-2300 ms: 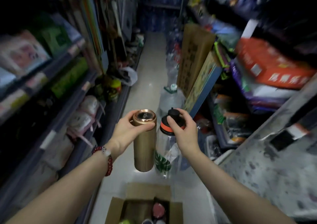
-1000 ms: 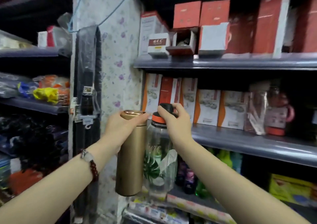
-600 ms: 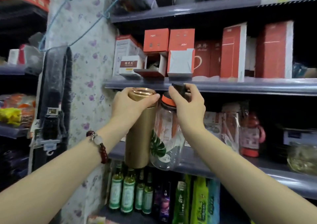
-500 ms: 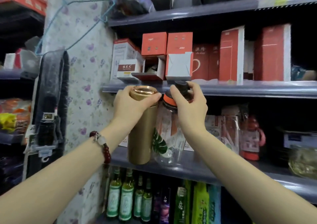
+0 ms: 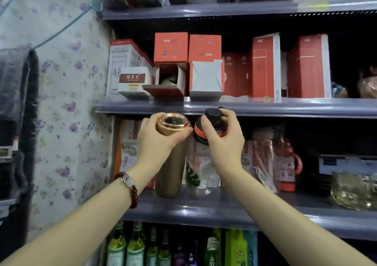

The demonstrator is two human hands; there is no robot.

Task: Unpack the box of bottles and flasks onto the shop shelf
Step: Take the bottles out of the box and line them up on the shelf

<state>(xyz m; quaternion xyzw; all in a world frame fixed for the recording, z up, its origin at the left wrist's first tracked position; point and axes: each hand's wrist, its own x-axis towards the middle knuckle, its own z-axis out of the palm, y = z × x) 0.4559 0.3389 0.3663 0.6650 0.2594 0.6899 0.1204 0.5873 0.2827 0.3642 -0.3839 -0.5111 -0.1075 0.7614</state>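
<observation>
Gold flask (image 5: 170, 163) upright at middle shelf (image 5: 204, 210) front, your left hand (image 5: 157, 141) grip wrapped round its top. Clear bottle (image 5: 204, 163) just beside, your right hand (image 5: 222, 141) grip grasping orange-black cap. Red boxes (image 5: 265, 68) on shelf above.

Red cartons (image 5: 267, 66) line the upper shelf; green glass bottles (image 5: 126, 247) stand below, beside floral wallpaper (image 5: 67, 106).

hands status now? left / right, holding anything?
Left hand: closed around the top of the gold flask.
Right hand: closed on the lid of the clear bottle.
</observation>
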